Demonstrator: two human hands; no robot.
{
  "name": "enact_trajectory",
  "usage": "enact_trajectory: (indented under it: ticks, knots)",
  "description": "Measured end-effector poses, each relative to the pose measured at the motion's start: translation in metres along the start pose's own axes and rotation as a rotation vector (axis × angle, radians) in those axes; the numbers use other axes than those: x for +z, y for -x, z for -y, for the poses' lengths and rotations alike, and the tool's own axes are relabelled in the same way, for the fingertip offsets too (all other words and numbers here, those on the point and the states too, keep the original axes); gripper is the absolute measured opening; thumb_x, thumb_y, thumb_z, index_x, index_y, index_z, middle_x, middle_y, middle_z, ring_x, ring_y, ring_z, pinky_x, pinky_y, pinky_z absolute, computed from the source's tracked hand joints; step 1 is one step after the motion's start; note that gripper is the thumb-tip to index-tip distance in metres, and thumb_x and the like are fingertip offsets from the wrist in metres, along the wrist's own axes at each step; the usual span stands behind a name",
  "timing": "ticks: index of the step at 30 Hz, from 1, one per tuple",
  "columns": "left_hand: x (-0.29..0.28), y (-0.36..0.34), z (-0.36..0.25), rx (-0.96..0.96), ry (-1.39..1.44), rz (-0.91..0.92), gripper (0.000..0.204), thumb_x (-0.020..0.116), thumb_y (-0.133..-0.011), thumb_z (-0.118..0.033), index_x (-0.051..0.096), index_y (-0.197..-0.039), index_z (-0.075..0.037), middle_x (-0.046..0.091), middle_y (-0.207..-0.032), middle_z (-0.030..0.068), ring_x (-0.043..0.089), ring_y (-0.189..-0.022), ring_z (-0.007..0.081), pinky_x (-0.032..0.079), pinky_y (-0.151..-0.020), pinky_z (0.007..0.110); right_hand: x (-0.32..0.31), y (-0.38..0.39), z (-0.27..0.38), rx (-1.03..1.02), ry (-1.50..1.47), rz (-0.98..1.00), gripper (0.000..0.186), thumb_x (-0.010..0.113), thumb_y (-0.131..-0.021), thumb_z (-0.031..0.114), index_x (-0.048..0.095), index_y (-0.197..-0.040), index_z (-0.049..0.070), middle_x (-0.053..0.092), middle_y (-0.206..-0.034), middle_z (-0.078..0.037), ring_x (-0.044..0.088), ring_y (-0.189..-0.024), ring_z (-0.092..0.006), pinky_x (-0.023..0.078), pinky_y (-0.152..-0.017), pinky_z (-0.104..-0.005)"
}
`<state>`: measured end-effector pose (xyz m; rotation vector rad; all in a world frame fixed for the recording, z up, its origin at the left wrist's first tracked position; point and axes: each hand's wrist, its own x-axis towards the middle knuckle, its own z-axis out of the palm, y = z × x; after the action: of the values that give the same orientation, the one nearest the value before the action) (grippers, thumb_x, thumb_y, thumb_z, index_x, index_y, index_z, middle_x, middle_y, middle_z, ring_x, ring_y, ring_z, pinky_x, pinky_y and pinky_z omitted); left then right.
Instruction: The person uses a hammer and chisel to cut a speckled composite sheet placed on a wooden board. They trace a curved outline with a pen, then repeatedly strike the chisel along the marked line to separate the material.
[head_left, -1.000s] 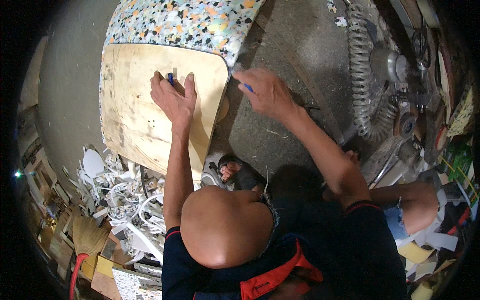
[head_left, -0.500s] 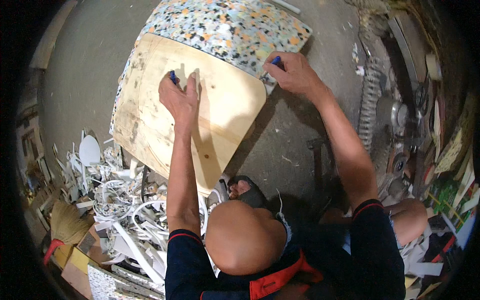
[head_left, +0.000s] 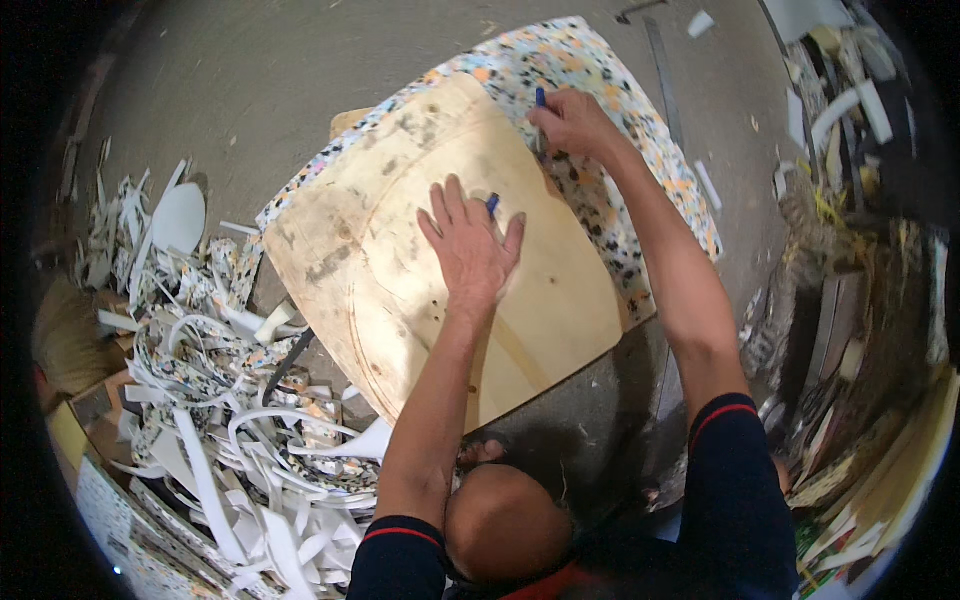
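A light plywood board (head_left: 560, 330) with dark smudges lies on a speckled multicoloured sheet (head_left: 660, 200). My left hand (head_left: 468, 250) lies on the board with its fingers spread. A small blue object (head_left: 492, 206) stands between its thumb and fingers; I cannot tell whether it is loose or fixed. My right hand (head_left: 572, 125) is closed on a blue-handled tool (head_left: 540, 98) at the board's upper right edge, over the speckled sheet. The tool's lower end is blurred and partly hidden by my fingers.
White and speckled offcuts (head_left: 270, 510) lie heaped at the lower left, beside a straw broom (head_left: 70, 340). Metal strips (head_left: 662, 90) lie on the concrete floor (head_left: 210, 90). More scraps and stacked pieces (head_left: 860, 100) line the right side. My knee (head_left: 505, 525) is below the board.
The view has shifted and the board and sheet appear turned. My left hand's fingers are more spread. My right hand has moved up along the board's edge, still gripping the blue tool.
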<state>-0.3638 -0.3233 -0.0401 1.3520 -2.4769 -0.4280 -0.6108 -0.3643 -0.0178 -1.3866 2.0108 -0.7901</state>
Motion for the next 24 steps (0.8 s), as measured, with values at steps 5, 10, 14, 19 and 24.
enact_trajectory:
  ticks: [5,10,14,19,24]
  knots:
    - [-0.007,-0.001,0.001,-0.039,0.089,0.047,0.048,0.073,-0.089,-0.041,0.060,-0.105,0.003,0.034,-0.155,0.0293,0.025,-0.148,0.0470,0.016,-0.118,0.068,0.015,-0.107,0.039,0.021,0.086,-0.093,0.039,0.064,-0.096,0.036,0.072,-0.086,-0.001,0.069,-0.076,-0.021,0.063,-0.068,-0.0335,0.051,-0.072,-0.0467]
    - [0.001,0.000,0.007,-0.028,0.073,0.062,0.049,0.067,-0.092,-0.048,0.061,-0.104,-0.001,0.034,-0.156,0.0265,0.024,-0.149,0.0448,0.017,-0.117,0.069,0.019,-0.143,0.056,-0.032,0.227,-0.101,0.038,0.063,-0.097,0.037,0.073,-0.089,0.001,0.070,-0.076,-0.019,0.067,-0.073,-0.0338,0.051,-0.074,-0.0479]
    - [0.005,0.001,0.008,-0.042,0.078,0.034,0.051,0.064,-0.093,-0.051,0.062,-0.107,-0.002,0.035,-0.157,0.0242,0.024,-0.150,0.0438,0.016,-0.118,0.068,0.025,-0.152,0.066,-0.097,0.254,-0.045,0.038,0.063,-0.096,0.036,0.071,-0.092,-0.001,0.070,-0.081,-0.023,0.068,-0.078,-0.0388,0.051,-0.074,-0.0481]
    - [0.004,0.003,0.010,-0.057,0.109,0.003,0.055,0.063,-0.092,-0.051,0.064,-0.116,-0.001,0.037,-0.157,0.0238,0.026,-0.150,0.0423,0.017,-0.118,0.066,0.052,-0.165,0.110,-0.300,0.654,0.153,0.029,0.060,-0.096,0.026,0.069,-0.090,0.000,0.070,-0.086,-0.024,0.067,-0.081,-0.0453,0.051,-0.073,-0.0520]
    - [0.005,0.004,0.014,-0.034,0.143,0.067,0.060,0.059,-0.093,-0.050,0.063,-0.129,-0.002,0.037,-0.156,0.0251,0.027,-0.149,0.0434,0.019,-0.117,0.067,0.127,-0.151,0.174,-0.624,0.640,0.234,0.031,0.062,-0.095,0.028,0.069,-0.091,-0.002,0.068,-0.084,-0.025,0.067,-0.077,-0.0427,0.050,-0.069,-0.0501]
